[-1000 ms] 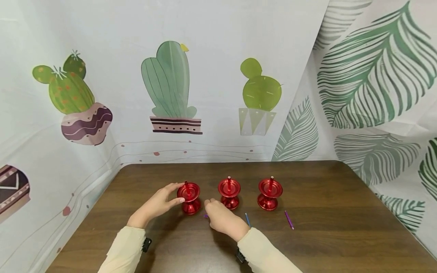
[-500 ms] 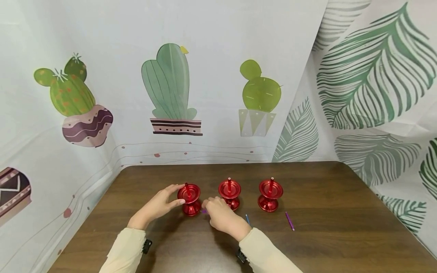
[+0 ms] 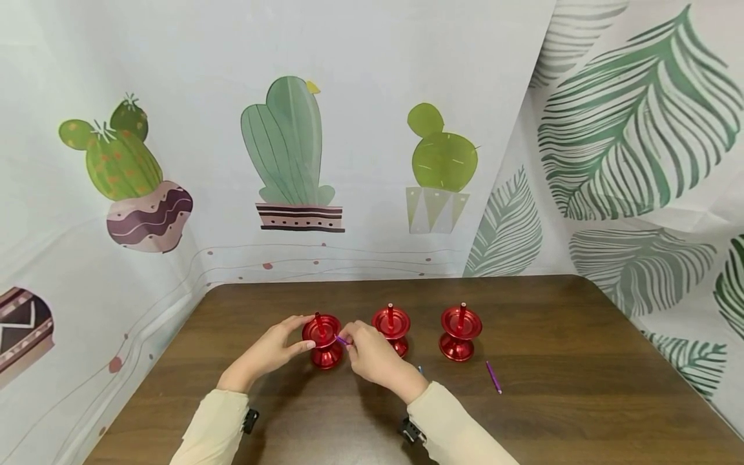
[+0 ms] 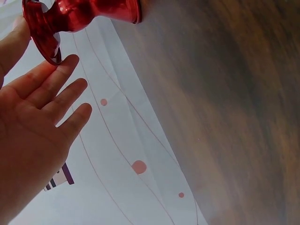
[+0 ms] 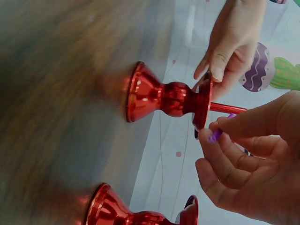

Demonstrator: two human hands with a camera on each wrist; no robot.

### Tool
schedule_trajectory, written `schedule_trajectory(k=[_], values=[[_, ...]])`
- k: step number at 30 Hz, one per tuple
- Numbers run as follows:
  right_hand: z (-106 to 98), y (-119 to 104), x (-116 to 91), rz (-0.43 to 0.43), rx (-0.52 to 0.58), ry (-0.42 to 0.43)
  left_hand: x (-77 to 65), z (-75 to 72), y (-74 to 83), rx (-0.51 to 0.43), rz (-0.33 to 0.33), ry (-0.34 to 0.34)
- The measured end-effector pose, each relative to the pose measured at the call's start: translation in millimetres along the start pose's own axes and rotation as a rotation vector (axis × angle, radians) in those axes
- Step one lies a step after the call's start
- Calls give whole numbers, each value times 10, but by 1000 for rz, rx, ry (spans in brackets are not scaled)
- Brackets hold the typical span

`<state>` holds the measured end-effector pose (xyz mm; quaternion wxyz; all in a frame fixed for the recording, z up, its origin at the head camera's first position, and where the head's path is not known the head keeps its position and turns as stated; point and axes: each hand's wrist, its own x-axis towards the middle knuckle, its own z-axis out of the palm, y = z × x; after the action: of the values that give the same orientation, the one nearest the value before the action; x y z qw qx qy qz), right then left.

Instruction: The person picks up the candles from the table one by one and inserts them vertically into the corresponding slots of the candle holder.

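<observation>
My left hand (image 3: 264,352) holds the rim of the leftmost red candle holder (image 3: 327,354) between thumb and fingers; the holder stands upright on the table. In the left wrist view its dish (image 4: 41,35) lies between the thumb and the fingertips. A thin purple stick (image 3: 343,340) is pinched between the thumb and fingers of my right hand (image 3: 374,355), close to the right side of that dish. The right wrist view shows the purple stick (image 5: 215,136) beside the holder's red upright tube (image 5: 228,108), partly hidden by the fingers.
Two more red candle holders, a middle one (image 3: 391,323) and a right one (image 3: 459,332), stand in line on the brown table (image 3: 558,387). Another purple stick (image 3: 493,377) lies to the right. A blue stick (image 3: 420,369) is mostly hidden behind my right wrist.
My right hand has lifted the purple stick from near the tabletop up to the dish of the left candle holder. The left hand keeps its place on the rim.
</observation>
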<state>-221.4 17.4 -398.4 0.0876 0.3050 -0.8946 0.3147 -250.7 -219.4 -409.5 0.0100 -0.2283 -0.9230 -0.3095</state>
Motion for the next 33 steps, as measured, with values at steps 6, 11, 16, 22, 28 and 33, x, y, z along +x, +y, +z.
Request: schedule_trajectory(k=[6,11,16,22,28,33], values=[[-40,3,125,35,235,36,5,-1,-5,-4,7,-3],[-78,-31,219,98,360,71,19,10,-21,-2,31,9],[-78,-60,306,141,424,107,16,8,-35,16,48,11],[-58,-78,412,165,455,161,17,-2,-37,9,39,3],[-5,-106,498,158,534,255,8,-6,-31,17,55,12],[78,-86,574,93,625,310,11,2,-38,19,61,21]])
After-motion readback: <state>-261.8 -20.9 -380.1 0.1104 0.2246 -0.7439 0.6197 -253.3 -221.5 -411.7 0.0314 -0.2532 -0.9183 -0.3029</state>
